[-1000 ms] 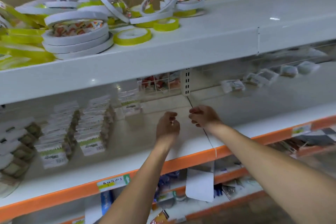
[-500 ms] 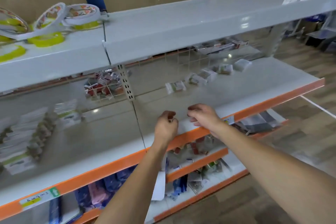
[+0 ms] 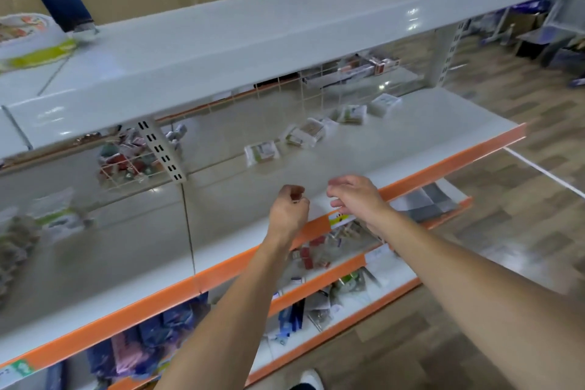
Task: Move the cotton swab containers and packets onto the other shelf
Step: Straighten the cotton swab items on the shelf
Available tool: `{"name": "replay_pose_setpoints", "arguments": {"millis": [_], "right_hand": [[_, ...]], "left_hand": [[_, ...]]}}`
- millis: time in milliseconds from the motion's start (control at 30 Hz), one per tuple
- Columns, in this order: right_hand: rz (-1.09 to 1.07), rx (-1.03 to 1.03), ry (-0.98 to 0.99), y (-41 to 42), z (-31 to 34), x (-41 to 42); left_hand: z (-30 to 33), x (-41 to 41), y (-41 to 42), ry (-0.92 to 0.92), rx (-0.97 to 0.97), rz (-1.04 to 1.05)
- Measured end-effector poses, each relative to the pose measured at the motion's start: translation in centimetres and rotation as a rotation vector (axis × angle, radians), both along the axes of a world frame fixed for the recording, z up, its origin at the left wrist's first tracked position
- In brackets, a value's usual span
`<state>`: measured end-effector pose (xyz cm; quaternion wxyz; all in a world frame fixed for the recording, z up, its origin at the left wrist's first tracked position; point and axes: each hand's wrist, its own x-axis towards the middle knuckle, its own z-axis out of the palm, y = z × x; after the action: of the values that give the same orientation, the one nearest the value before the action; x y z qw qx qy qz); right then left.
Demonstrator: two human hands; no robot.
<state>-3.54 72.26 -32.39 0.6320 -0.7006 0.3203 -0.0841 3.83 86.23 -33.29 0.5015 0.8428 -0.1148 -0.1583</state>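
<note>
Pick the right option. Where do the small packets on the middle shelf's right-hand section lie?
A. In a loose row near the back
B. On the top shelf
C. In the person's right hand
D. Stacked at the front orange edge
A: the packets lie spread in a row toward the back of the middle shelf, well behind both hands, left hand and right hand.
</note>
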Motion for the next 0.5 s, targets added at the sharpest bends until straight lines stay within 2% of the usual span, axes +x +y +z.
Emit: {"name": "replay_pose_setpoints", "arguments": {"millis": [500], "right_hand": [[-0.009,0.027,-0.028,-4.3,-0.7,6.5]], "left_hand": [[-0.4,7.1,-3.8,0.096,-0.017,0.174]]}}
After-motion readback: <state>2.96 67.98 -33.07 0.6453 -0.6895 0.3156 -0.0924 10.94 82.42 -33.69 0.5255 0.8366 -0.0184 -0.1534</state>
